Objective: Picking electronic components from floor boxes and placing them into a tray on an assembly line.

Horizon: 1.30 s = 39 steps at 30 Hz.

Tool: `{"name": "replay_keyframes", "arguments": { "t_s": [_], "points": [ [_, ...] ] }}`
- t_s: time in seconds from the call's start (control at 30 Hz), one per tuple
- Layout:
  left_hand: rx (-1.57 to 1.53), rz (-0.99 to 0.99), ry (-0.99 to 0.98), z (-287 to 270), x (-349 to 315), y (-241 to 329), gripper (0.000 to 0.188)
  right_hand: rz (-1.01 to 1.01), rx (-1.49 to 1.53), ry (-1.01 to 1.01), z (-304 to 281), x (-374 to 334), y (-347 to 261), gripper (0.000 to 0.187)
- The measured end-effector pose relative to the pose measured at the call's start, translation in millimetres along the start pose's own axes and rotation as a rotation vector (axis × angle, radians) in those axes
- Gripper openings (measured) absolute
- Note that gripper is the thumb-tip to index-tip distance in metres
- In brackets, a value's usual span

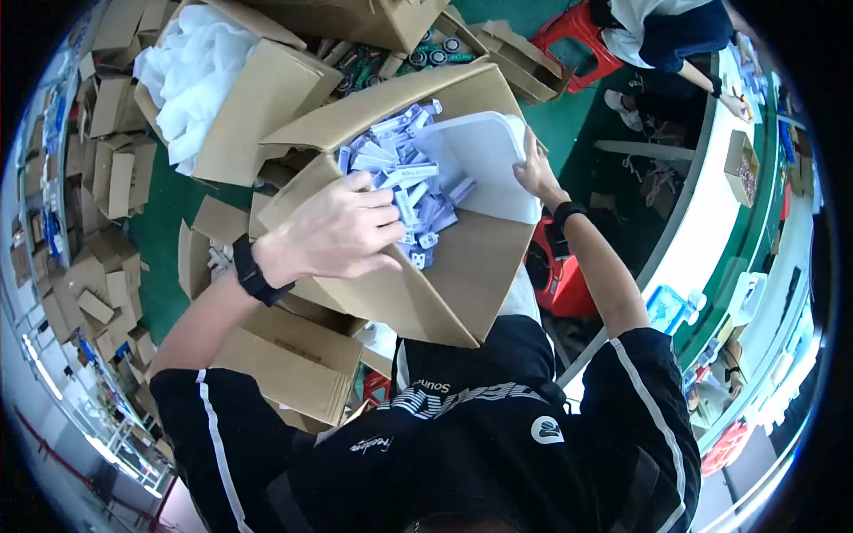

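Observation:
A large open cardboard box (400, 298) is tilted in front of me, with many small pale-purple plastic pieces (411, 173) inside. My left hand (342, 226) grips the box's near left edge, its fingers curled over the cardboard. My right hand (536, 171) has hold of the rim of a white plastic bin (475, 147). That bin is tipped on its side within the box, its open side toward the purple pieces. Part of its inside is hidden by the pieces and the box wall.
An open carton with white wrapping (191, 75) and one with green-and-black round parts (435, 55) stand beyond. Below left is another open carton (289, 360). A red stool (569, 280) stands by the white worktable (684, 235). A co-worker (675, 35) sits at the far right.

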<state>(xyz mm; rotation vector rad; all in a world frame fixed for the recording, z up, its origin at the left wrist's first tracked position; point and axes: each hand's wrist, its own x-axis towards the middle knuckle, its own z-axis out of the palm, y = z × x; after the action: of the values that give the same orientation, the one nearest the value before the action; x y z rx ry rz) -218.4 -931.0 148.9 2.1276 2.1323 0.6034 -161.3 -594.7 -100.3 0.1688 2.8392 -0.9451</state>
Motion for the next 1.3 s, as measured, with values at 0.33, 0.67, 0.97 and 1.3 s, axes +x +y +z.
{"name": "replay_keyframes", "arguments": {
  "t_s": [0.33,0.67,0.97,1.3],
  "points": [
    [0.245,-0.047,0.163,99.0,175.3,-66.0,0.031,0.356,0.066,-0.124,-5.9,31.4,90.9,0.080],
    [-0.033,0.141,0.118,83.2,251.6,-19.2,0.031,0.458,0.209,-0.495,-45.5,59.7,176.8,0.058],
    [-0.110,0.034,0.119,80.8,261.1,-24.3,0.030,0.562,0.626,-0.590,-54.0,64.8,247.0,0.046],
    [-0.152,0.086,0.116,21.0,277.1,-2.9,0.034,0.293,0.745,-0.666,-85.7,76.7,283.9,0.036]
  ]
}}
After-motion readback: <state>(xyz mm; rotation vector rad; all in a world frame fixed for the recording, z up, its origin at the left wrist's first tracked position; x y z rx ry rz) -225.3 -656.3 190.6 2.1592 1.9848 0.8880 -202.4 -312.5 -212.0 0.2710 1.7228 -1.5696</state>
